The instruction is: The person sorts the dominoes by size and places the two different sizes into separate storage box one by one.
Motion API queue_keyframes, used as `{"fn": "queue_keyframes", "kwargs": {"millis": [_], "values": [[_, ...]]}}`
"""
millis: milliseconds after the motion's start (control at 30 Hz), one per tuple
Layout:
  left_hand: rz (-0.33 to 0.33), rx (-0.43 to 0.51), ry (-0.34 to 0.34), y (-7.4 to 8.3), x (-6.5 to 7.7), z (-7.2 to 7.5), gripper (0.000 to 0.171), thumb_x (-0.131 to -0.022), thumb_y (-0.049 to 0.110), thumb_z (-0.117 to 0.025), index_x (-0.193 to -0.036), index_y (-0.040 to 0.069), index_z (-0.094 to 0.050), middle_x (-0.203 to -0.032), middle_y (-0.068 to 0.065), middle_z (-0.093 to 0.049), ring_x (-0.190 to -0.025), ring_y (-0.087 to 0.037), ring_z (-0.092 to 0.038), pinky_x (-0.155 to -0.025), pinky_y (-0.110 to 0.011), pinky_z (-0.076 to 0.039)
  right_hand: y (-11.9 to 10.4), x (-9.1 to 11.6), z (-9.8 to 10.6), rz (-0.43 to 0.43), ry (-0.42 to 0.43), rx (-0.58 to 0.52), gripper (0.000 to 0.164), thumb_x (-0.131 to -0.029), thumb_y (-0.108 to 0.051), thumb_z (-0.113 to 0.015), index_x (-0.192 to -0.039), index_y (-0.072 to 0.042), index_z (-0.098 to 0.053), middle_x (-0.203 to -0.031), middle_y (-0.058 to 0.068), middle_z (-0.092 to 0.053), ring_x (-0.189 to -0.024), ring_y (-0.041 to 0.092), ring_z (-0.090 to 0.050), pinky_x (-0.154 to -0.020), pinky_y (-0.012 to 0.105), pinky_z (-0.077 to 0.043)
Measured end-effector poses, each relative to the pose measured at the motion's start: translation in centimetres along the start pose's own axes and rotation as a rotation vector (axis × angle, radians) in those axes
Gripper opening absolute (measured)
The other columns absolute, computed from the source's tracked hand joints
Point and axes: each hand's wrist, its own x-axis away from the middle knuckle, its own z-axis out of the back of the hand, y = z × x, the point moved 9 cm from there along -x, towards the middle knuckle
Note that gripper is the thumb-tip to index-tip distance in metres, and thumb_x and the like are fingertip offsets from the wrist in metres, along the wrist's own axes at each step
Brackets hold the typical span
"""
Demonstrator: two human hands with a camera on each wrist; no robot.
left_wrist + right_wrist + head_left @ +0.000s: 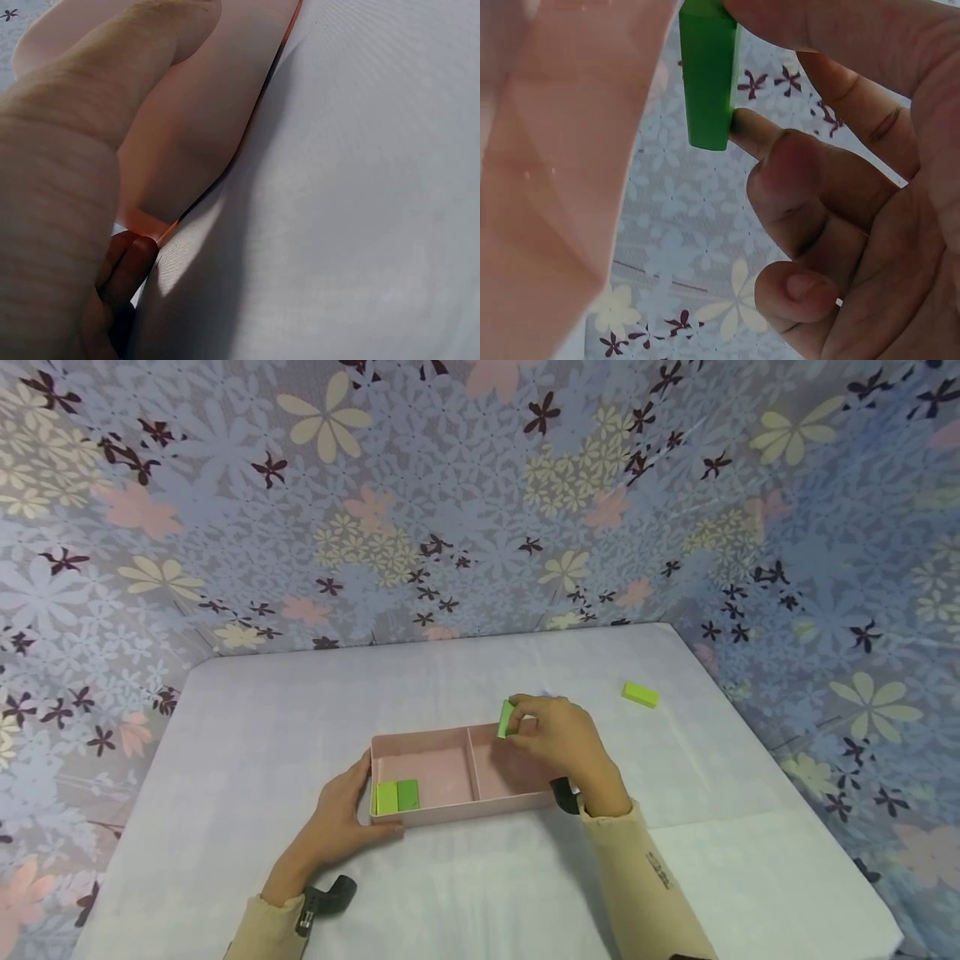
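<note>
A pink two-compartment box (441,816) lies on the white table. My left hand (341,814) holds its left end, with the thumb along the near wall and the fingers around the left side; the left wrist view shows the thumb against the pink wall (202,112). Above the right compartment, my right hand (558,735) pinches a green block (506,718) between thumb and fingers. That green block (709,79) hangs upright beside the box wall in the right wrist view. In the left compartment's near-left corner sit a yellow-green block (386,797) and a green block (408,795), side by side.
Another yellow-green block (641,695) lies on the table (720,760) to the right, beyond my right hand. A divider (473,764) splits the box. Floral cloth (465,510) rises behind the table and along its sides.
</note>
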Motion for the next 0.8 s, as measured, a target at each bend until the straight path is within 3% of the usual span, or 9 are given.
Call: {"fn": "queue_keyframes", "kwargs": {"millis": [500,800], "values": [[0.017,-0.008,-0.005,0.0,0.0,-0.1,0.127,-0.071,0.06,-0.085,-0.163,0.014,-0.01,-0.164,-0.011,-0.031,-0.147,-0.037,-0.033,-0.117,-0.062,-0.028,-2.1,-0.2,-2.4,0.073,-0.054,-0.059,0.019,-0.079,-0.018,-0.085,-0.075,-0.029,-0.069,-0.127,-0.006,-0.07,-0.056,0.007,-0.046,-0.049,0.022,-0.039],[0.012,-0.006,0.0,0.0,0.1,-0.1,0.127,-0.071,0.06,-0.085,-0.163,0.013,-0.011,-0.164,-0.012,-0.031,-0.147,-0.037,-0.034,-0.117,-0.062,-0.028,-4.1,-0.1,-3.5,0.138,-0.06,0.067,0.015,-0.078,-0.03,-0.085,-0.077,-0.034,-0.071,-0.123,-0.014,-0.071,-0.074,0.008,-0.065,-0.045,0.022,-0.039]]}}
